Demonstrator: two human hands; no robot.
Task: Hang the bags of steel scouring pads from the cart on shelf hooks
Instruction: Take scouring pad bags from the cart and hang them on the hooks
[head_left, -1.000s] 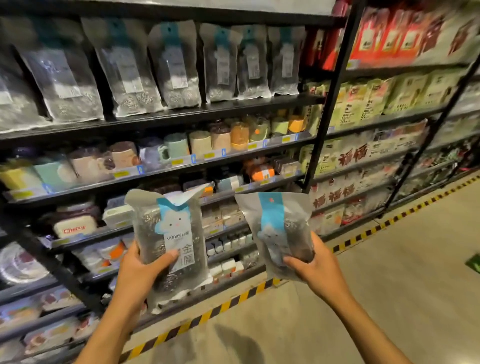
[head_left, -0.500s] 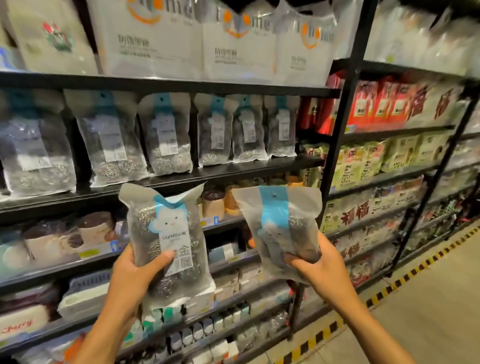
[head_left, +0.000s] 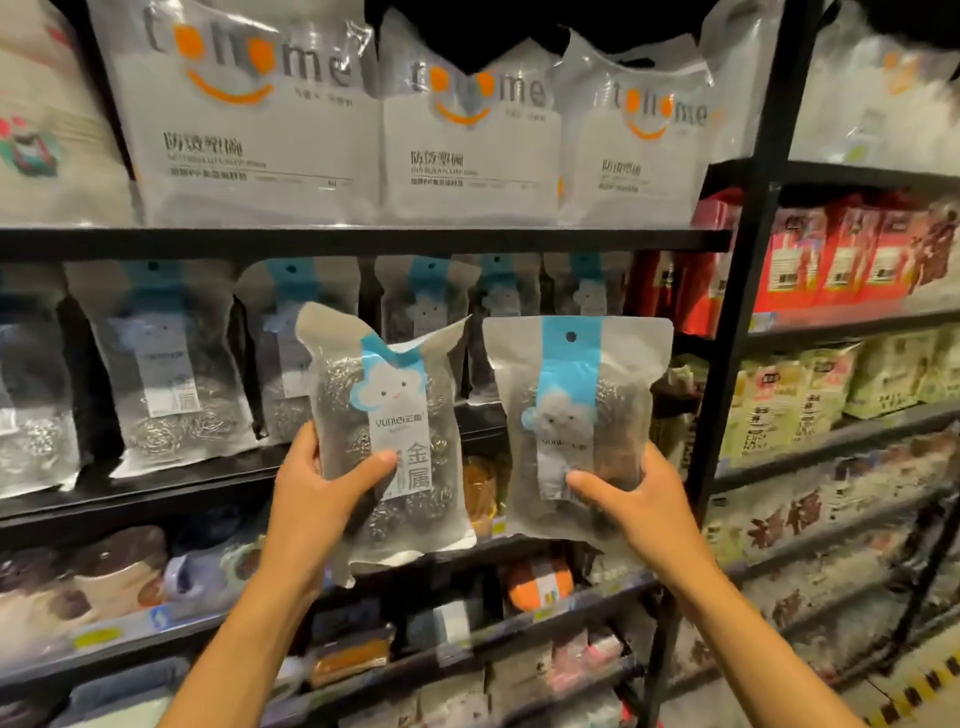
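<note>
I hold two clear bags of steel scouring pads in front of the shelf. My left hand (head_left: 317, 493) grips one bag (head_left: 387, 415) by its lower half, thumb across the label; its top is crumpled and folded. My right hand (head_left: 634, 499) grips the other bag (head_left: 571, 400), which is upright with a blue strip and a hang hole at the top. Behind them a row of the same bags (head_left: 166, 364) hangs under a black shelf (head_left: 363, 241). The hooks themselves are hidden behind the bags.
Large white packs (head_left: 249, 119) stand on the shelf above. Cups and small goods fill the lower shelves (head_left: 104, 582). A black upright post (head_left: 737, 332) divides this bay from red and green packages (head_left: 831, 260) on the right.
Both hands have lifted their bags up toward the hanging row, and my view has tilted upward and closer to the shelf. The grips are unchanged.
</note>
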